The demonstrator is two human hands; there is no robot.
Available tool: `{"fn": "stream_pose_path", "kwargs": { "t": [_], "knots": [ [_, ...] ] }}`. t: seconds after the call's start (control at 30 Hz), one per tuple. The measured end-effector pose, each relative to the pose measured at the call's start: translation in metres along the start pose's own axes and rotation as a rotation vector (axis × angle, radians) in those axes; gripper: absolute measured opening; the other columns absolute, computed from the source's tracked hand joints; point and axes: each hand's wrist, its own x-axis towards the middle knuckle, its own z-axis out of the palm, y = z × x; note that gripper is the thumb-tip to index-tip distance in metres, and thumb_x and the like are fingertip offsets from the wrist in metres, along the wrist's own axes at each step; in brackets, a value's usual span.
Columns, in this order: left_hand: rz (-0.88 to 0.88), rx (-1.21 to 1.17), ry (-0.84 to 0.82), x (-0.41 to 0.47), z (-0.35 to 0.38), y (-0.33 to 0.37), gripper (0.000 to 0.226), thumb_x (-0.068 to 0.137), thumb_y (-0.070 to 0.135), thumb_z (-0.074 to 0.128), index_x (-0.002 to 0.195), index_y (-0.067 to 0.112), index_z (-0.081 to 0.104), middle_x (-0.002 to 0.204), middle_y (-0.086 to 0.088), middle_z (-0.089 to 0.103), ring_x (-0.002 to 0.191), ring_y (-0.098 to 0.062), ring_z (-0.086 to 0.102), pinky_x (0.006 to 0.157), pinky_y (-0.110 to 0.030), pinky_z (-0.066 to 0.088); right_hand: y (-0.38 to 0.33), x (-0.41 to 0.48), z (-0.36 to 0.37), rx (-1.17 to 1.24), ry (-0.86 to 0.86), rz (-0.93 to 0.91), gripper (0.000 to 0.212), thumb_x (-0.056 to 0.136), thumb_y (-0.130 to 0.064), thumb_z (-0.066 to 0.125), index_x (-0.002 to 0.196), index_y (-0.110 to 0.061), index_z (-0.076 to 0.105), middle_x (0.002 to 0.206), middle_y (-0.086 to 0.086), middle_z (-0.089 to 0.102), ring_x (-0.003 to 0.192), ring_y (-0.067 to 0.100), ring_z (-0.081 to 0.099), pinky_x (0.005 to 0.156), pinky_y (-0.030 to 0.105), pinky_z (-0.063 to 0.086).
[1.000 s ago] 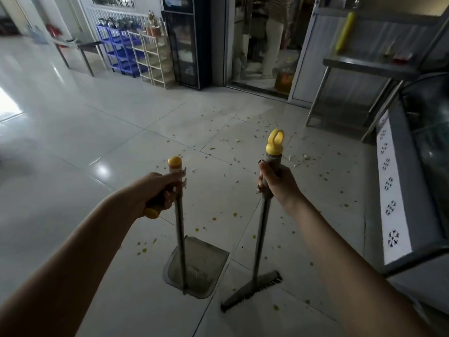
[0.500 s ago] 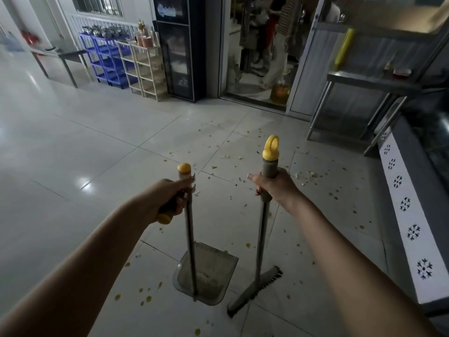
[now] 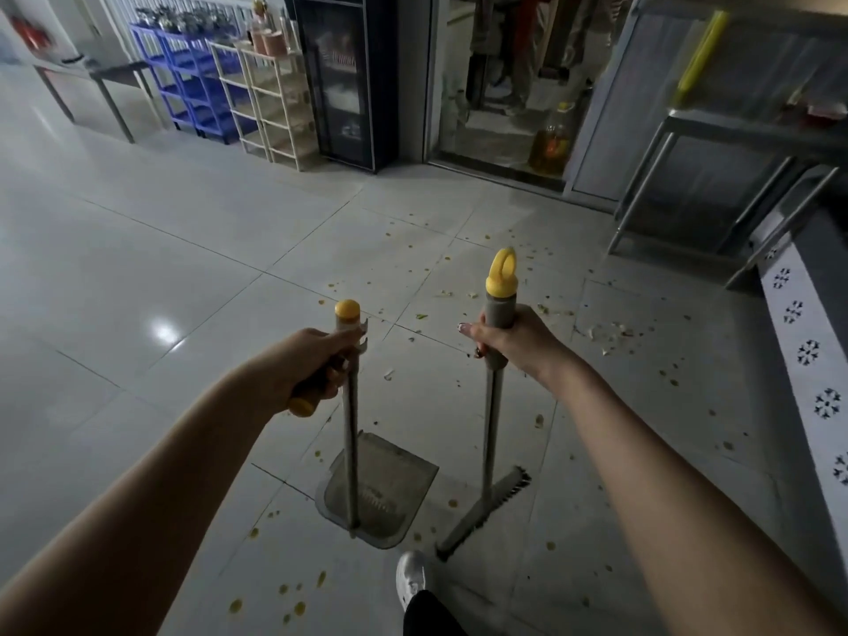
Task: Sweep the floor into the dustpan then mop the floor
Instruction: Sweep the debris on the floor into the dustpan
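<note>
My left hand (image 3: 312, 364) grips the yellow-capped handle of a grey long-handled dustpan (image 3: 381, 493), whose pan hangs just above the tiled floor in front of me. My right hand (image 3: 509, 342) holds the grey grip of a broom (image 3: 493, 424) with a yellow loop on top; its narrow bristle head (image 3: 486, 511) slants just right of the pan. Yellow and green scraps (image 3: 605, 332) lie scattered over the tiles, thickest ahead and to the right.
A white chest freezer (image 3: 807, 387) with snowflake marks runs along the right. A steel table (image 3: 716, 144) stands at the back right, an open doorway (image 3: 504, 84) with a person's legs behind it. Shelving racks (image 3: 270, 103) and a dark fridge (image 3: 344, 80) line the far wall. My white shoe (image 3: 410, 576) is below.
I have stepped forward with both tools; the doorway, fridge and debris are closer, and my white shoe has come into view at the bottom. Both grips are unchanged.
</note>
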Motion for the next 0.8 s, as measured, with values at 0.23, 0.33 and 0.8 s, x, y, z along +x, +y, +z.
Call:
{"fn": "stream_pose_path", "kwargs": {
  "t": [0.23, 0.33, 0.8],
  "knots": [
    [-0.088, 0.161, 0.021, 0.102, -0.035, 0.044, 0.038, 0.091, 0.04, 0.056, 0.076, 0.005, 0.057, 0.051, 0.0, 0.048, 0.041, -0.009, 0.04, 0.041, -0.02, 0.037, 0.002, 0.116, -0.003, 0.036, -0.075, 0.048, 0.027, 0.084, -0.018, 0.07, 0.063, -0.015, 0.053, 0.063, 0.002, 0.058, 0.067, 0.018, 0.061, 0.073, 0.026, 0.048],
    [-0.087, 0.216, 0.033, 0.135, -0.049, 0.062, 0.038, 0.091, 0.04, 0.055, 0.078, 0.005, 0.058, 0.053, -0.001, 0.048, 0.042, -0.009, 0.04, 0.041, -0.021, 0.038, -0.001, 0.158, -0.001, 0.027, -0.097, 0.049, 0.027, 0.084, -0.02, 0.07, 0.062, -0.018, 0.054, 0.062, -0.002, 0.06, 0.069, 0.017, 0.063, 0.08, 0.031, 0.049],
    [-0.111, 0.321, -0.014, 0.271, -0.124, 0.128, 0.039, 0.092, 0.042, 0.054, 0.084, 0.004, 0.056, 0.055, -0.002, 0.044, 0.043, -0.011, 0.037, 0.041, -0.022, 0.037, -0.009, 0.31, 0.01, -0.081, -0.18, 0.162, 0.02, 0.084, -0.015, 0.065, 0.067, -0.019, 0.055, 0.074, -0.002, 0.066, 0.068, 0.007, 0.059, 0.062, 0.016, 0.045]
  ]
}}
